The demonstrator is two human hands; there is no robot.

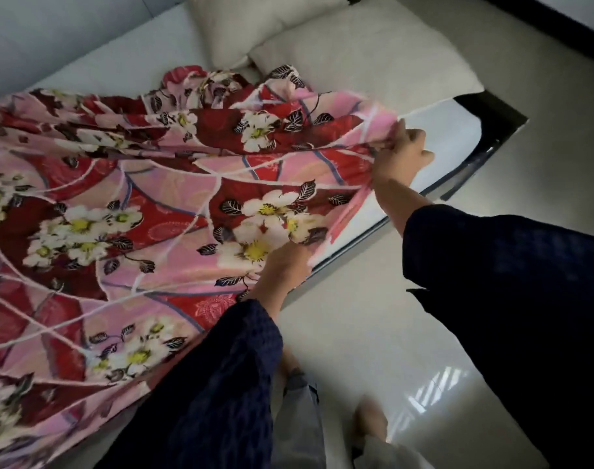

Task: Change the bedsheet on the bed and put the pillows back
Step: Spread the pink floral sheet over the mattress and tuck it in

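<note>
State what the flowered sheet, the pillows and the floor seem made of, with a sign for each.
Sheet: thin printed cloth, perhaps cotton, matte; it drapes in folds.
Pillows: cream fabric, matte, soft-looking dents.
Floor: glossy, perhaps tile; it mirrors light.

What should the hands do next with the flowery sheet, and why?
Probably draw the flowery sheet out over the bare mattress corner: left hand and right hand both grip its edge, the cloth lies bunched, and the mattress shows uncovered beside the pillows.
</note>
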